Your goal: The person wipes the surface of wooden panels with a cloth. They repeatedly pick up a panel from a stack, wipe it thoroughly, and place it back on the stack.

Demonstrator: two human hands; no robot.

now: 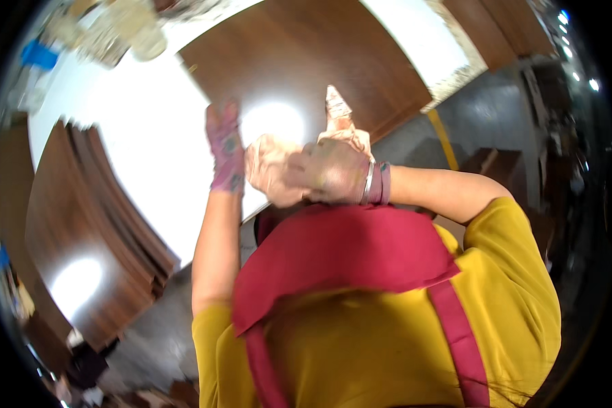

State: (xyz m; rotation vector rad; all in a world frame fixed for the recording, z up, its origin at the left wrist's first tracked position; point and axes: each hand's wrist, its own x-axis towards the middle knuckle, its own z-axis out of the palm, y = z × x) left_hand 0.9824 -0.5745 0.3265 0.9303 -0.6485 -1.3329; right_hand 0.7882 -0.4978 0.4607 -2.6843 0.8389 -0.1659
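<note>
Head view, looking down over the person's own chest: yellow short-sleeved shirt (387, 340) with a dark red apron bib and straps (347, 251) fills the lower half. Left hand (226, 146) is raised upright in a worn purple-pink work glove, fingers straight and pressed together, pointing up, palm edge toward the other hand; it holds nothing that can be seen. Right hand (330, 170), in a dirty beige-brown glove with a purple cuff and a metal bangle at the wrist, is curled around a crumpled pale beige cloth or glove (272, 170), which sits bunched between the two hands at chest height, just beside the left wrist. Something pale and pointed (336, 109) sticks up above the right hand; cannot tell whether it is a gloved finger or part of the cloth. Right fingers are blurred, so the exact grip is unclear. Behind the hands lies a glossy dark brown wooden board (299, 61) with a bright light glare, next to a white sheet surface (143, 136). More stacked brown boards (81, 231) lie at left. Grey floor with a yellow line (445, 139) at right.
</note>
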